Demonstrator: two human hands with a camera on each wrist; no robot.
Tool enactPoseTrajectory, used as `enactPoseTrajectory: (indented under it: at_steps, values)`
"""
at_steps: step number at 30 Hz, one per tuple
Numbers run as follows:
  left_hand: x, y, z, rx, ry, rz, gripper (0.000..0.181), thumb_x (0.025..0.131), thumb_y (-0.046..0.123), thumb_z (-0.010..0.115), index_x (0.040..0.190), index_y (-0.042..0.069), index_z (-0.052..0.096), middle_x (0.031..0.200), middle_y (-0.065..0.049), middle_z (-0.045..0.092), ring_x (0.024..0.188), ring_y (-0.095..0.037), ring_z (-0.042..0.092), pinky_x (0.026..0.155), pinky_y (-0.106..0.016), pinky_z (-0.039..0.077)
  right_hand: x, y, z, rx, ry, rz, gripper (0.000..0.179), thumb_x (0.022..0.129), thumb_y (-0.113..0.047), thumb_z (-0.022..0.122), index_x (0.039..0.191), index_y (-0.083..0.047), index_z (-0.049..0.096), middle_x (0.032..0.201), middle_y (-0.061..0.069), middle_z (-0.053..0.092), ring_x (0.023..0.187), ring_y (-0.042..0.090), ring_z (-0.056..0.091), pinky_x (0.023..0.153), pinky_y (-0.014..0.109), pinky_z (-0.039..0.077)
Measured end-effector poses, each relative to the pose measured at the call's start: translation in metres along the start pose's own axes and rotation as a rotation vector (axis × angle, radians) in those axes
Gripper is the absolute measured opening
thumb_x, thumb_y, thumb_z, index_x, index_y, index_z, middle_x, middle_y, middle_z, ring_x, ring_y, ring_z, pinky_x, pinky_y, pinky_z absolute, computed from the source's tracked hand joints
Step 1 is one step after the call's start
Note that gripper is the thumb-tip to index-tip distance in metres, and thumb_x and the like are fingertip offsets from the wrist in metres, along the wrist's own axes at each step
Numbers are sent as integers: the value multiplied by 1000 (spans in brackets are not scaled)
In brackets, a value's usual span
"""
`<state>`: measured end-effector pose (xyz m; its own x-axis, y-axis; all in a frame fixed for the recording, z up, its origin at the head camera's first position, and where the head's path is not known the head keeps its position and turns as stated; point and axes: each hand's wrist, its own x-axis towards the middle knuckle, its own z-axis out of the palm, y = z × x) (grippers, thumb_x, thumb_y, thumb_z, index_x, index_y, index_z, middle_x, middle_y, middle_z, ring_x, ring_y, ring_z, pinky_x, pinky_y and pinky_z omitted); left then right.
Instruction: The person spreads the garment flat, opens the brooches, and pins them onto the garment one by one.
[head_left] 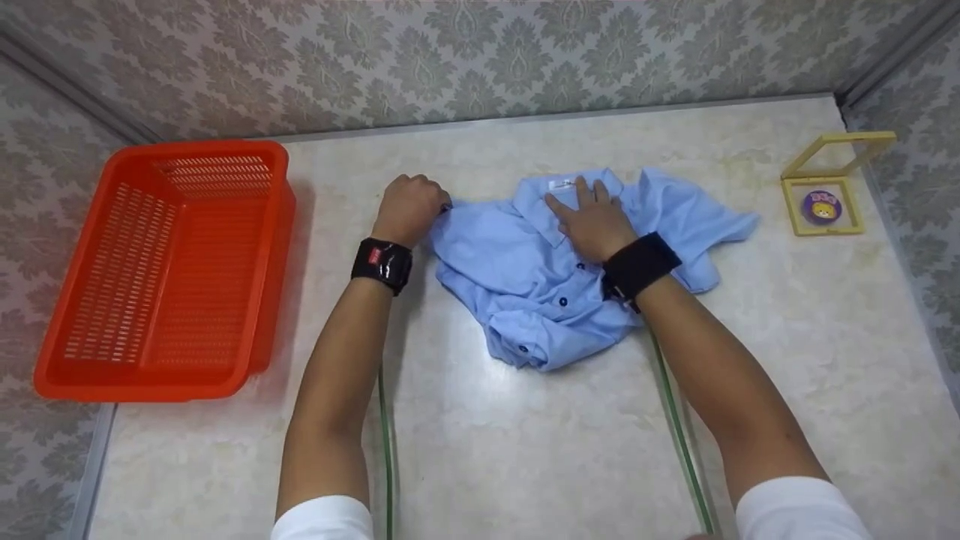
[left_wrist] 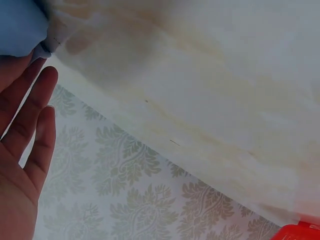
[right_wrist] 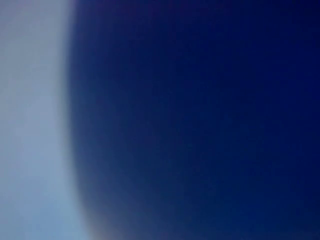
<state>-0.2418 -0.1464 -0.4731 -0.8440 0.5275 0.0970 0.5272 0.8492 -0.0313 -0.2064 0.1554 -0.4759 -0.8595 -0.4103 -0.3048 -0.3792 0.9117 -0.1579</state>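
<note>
A light blue shirt (head_left: pixel 495 247) with a collar and dark buttons lies rumpled on the table, its collar toward the back wall. At the shirt's left edge my left hand (head_left: pixel 409 206) pinches the end of a sleeve; the left wrist view shows a bit of blue cloth (left_wrist: pixel 22 27) at the fingertips of that hand (left_wrist: pixel 25 135). My right hand (head_left: pixel 596 221) rests flat with spread fingers on the shirt just below the collar label. The right wrist view is only a dark blue blur beside a pale strip.
An orange-red plastic basket (head_left: pixel 259 315) stands at the left of the table (head_left: pixel 480 450). Toward the right edge sits a small yellow frame (head_left: pixel 791 214), its lid raised, with a round purple badge (head_left: pixel 821 207) inside. Green cables (head_left: pixel 386 450) run along the table under both arms.
</note>
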Motion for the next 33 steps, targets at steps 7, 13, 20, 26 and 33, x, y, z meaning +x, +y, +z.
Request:
enactPoseTrajectory:
  at_steps: [7, 13, 20, 26, 33]
  values:
    - [-10, -3, -7, -59, 34, -56, 20, 93, -2, 62, 95, 5, 80, 87, -12, 76, 81, -31, 68, 75, -46, 53, 0, 3, -1, 0, 12, 5, 53, 110, -26, 37, 161, -20, 24, 161, 34, 10, 145, 57, 12, 109, 70, 27]
    - [-24, -13, -12, -120, 22, -113, 18, 94, 2, 63, 101, 6, 80, 95, -12, 77, 87, -34, 70, 77, -49, 53, 1, 5, -1, 19, 9, 12, 53, 110, -26, 37, 161, -19, 24, 161, 34, 8, 145, 57, 10, 110, 71, 25]
    - [-47, -22, -17, -195, -2, -172, 18, 93, 1, 64, 101, 6, 80, 96, -13, 76, 90, -34, 71, 78, -49, 53, 2, 4, -2, 38, 1, 8, 53, 110, -25, 36, 162, -19, 22, 161, 34, 7, 146, 57, 8, 111, 70, 23]
    - [-61, -24, -22, -243, -31, -232, 20, 91, -2, 63, 101, 4, 80, 96, -13, 76, 90, -34, 70, 77, -48, 54, 2, 4, -3, 51, -13, 13, 53, 111, -26, 36, 162, -20, 22, 162, 33, 6, 146, 56, 7, 112, 70, 21]
    - [-77, -26, -28, -343, -102, -342, 25, 90, -3, 57, 106, 0, 76, 101, -17, 74, 97, -36, 67, 85, -50, 53, 3, 2, -3, 50, -5, 10, 53, 110, -26, 37, 162, -20, 23, 161, 34, 7, 146, 57, 8, 111, 70, 21]
